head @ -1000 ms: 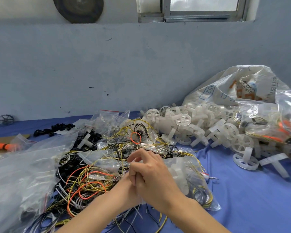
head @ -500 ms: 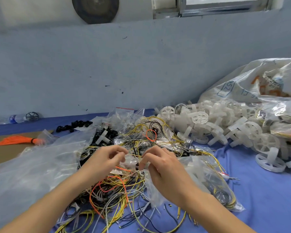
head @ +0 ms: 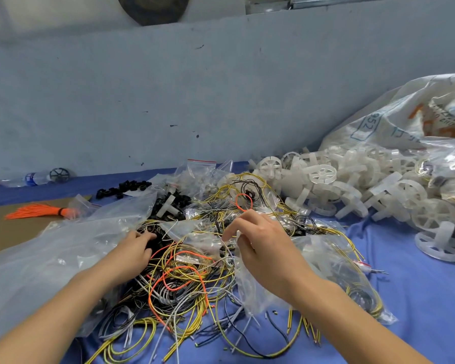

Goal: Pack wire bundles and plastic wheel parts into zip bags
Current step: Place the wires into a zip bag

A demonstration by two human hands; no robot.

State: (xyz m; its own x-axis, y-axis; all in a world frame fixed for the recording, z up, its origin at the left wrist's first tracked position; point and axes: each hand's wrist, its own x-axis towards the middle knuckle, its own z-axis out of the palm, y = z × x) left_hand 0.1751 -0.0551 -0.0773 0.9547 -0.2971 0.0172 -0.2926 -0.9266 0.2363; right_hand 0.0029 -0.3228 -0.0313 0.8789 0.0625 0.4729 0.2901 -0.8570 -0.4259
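Note:
A tangle of yellow, orange, black and white wire bundles (head: 184, 271) lies on the blue cloth (head: 418, 298) in front of me. My left hand (head: 134, 252) reaches into its left side, fingertips touching dark wire coils. My right hand (head: 258, 243) pinches the mouth edge of a clear zip bag (head: 334, 269), which holds yellow wires and lies under my right forearm. White plastic wheel parts (head: 323, 179) are heaped at the right, behind the wires.
A big clear plastic bag (head: 37, 258) covers the left foreground. Empty zip bags (head: 202, 169) and black ring parts (head: 124, 187) lie further back. An orange wire bundle (head: 37, 211) rests on brown board at left. A white sack (head: 405, 119) leans against the wall at right.
My hands have come apart: the left moved left and down into the wire pile, while the right stayed by the bag's mouth. The view has tilted down.

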